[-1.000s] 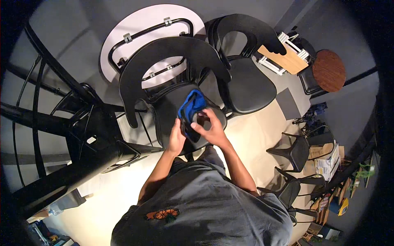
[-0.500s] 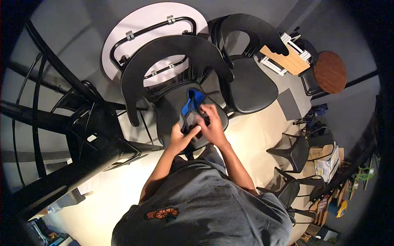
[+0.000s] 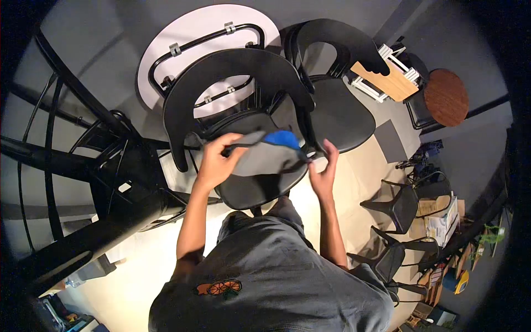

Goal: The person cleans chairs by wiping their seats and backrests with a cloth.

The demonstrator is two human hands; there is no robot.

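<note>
A soft grey cloth piece (image 3: 264, 159) with dark edging and a blue patch is stretched sideways above the seat of a black chair (image 3: 254, 191). My left hand (image 3: 217, 161) pinches its dark-edged left end between thumb and fingers. At the right end, my right hand (image 3: 325, 172) grips the dark edge with thumb and fingers. The blue part shows along the top, between the hands. Motion blurs the cloth, so its exact kind cannot be made out.
Behind the chair leans a round white tabletop (image 3: 152, 47) with folded black legs. A second black chair (image 3: 340, 116) stands to the right, near a round brown stool top (image 3: 445, 98). A thick black beam (image 3: 83, 252) crosses the left side. Several dark stools line the right.
My hands have moved apart, left hand leftward and right hand rightward. The cloth, bunched upright between them before, is now spread out sideways.
</note>
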